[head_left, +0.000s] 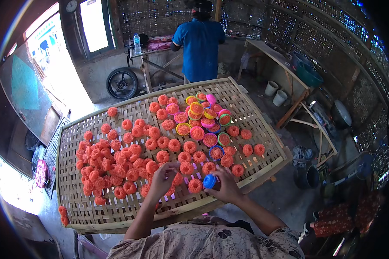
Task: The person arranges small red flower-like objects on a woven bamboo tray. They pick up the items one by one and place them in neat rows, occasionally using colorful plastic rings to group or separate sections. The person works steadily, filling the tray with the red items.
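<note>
My right hand (225, 186) grips a small blue plastic cup mould (209, 181), tilted so that its ridged outside shows. Right beside it lies a round orange shredded cake (195, 185) with a hollow middle. My left hand (162, 180) hovers over the near part of the woven bamboo rack (129, 218), fingers loosely bent and apart. By its fingertips sits another orange cake (177, 178); whether they touch it I cannot tell. Toward the far right of the rack, pink, yellow, green and blue moulds (197, 133) filled with orange shreds stand in a cluster.
Loose orange cakes (112, 162) are heaped on the rack's left. Beyond the rack a person in a blue shirt (202, 49) faces a bench with a water bottle (137, 44). A wheel (122, 83) leans on the wall; buckets (280, 98) and a wooden table (276, 58) stand right.
</note>
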Tool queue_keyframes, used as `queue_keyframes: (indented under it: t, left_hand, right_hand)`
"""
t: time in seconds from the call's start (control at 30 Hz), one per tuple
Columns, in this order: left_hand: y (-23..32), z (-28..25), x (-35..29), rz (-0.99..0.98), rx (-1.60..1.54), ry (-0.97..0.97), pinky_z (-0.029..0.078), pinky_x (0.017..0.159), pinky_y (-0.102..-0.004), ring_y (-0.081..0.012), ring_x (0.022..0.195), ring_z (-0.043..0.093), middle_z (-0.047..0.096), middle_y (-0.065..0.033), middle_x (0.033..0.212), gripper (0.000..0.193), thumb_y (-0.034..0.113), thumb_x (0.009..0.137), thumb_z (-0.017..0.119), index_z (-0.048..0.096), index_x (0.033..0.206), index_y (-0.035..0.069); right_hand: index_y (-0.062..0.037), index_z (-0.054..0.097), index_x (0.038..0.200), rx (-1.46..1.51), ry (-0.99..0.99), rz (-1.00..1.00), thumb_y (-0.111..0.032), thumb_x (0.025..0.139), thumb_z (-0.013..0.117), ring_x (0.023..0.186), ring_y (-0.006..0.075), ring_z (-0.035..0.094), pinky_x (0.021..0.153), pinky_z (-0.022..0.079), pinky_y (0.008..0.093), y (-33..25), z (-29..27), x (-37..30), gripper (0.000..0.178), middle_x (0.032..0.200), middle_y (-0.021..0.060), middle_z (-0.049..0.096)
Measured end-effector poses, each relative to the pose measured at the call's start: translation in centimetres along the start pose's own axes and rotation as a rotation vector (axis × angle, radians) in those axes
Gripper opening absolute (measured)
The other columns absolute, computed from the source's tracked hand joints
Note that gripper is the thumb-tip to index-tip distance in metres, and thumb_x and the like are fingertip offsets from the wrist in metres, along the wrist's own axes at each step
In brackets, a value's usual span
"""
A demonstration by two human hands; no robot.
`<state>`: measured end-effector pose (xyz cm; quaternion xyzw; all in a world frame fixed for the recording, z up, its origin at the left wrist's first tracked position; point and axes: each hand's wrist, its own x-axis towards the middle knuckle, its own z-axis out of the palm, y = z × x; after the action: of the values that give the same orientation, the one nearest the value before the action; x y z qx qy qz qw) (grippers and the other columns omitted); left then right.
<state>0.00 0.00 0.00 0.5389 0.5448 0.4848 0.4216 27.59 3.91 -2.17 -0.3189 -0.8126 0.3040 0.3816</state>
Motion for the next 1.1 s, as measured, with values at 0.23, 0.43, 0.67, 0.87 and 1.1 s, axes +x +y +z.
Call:
queue_keyframes:
  t: [0.23, 0.43, 0.67, 0.87, 1.1]
  left_hand:
    - [1.4, 2.7, 1.8, 0.036, 0.06, -0.061, 0.049, 0.086, -0.0279, -0.0116, 0.101, 0.061, 0.064, -0.0061, 0.112, 0.02, 0.004, 0.095, 0.052, 0.057, 0.114, 0.001]
    - [1.9, 5.9, 2.4, -0.062, -0.401, -0.098, 0.048, 0.092, -0.0349, -0.0192, 0.112, 0.057, 0.057, -0.0084, 0.124, 0.034, 0.014, 0.095, 0.053, 0.048, 0.128, 0.006]
    - [0.8, 9.2, 3.5, -0.49, -1.496, -0.421, 0.046, 0.1, -0.0487, -0.0359, 0.12, 0.053, 0.056, -0.0123, 0.128, 0.052, 0.05, 0.098, 0.042, 0.048, 0.132, 0.011]
    - [1.1, 8.0, 4.8, -0.526, -1.44, -0.217, 0.055, 0.08, -0.0412, -0.0269, 0.093, 0.066, 0.068, -0.0097, 0.099, 0.048, 0.051, 0.097, 0.044, 0.064, 0.104, 0.008]
    - [-1.1, 5.7, 7.2, -0.367, -1.331, -0.11, 0.057, 0.077, -0.0396, -0.0267, 0.092, 0.067, 0.066, -0.0126, 0.107, 0.053, 0.052, 0.099, 0.037, 0.062, 0.11, 0.006]
  right_hand:
    - [-0.0055, 0.052, 0.115, -0.268, -0.108, 0.023, -0.032, 0.078, 0.077, 0.112, 0.0348, 0.053, 0.096, 0.04, 0.0476, -0.5, -2.5, 1.6, 0.052, 0.122, 0.0171, 0.055]
    - [-0.0046, 0.049, 0.125, 0.319, 0.078, 0.248, -0.034, 0.081, 0.075, 0.115, 0.0316, 0.053, 0.099, 0.04, 0.0438, 0.6, -4.3, 2.6, 0.059, 0.128, 0.0158, 0.051]
    - [-0.0049, 0.049, 0.125, -0.303, -0.07, 0.024, -0.036, 0.082, 0.072, 0.12, 0.0354, 0.049, 0.102, 0.039, 0.0449, 4.7, -7.0, 11.0, 0.058, 0.129, 0.0185, 0.05]
    - [-0.007, 0.051, 0.125, -0.54, -0.251, 0.152, -0.031, 0.079, 0.073, 0.114, 0.0367, 0.051, 0.099, 0.042, 0.0455, 9.7, -6.5, 13.7, 0.056, 0.121, 0.019, 0.053]
    - [-0.007, 0.048, 0.123, -0.259, -0.149, 0.158, -0.028, 0.077, 0.075, 0.101, 0.0331, 0.057, 0.088, 0.047, 0.0404, 8.7, -12.9, 17.1, 0.057, 0.105, 0.016, 0.054]
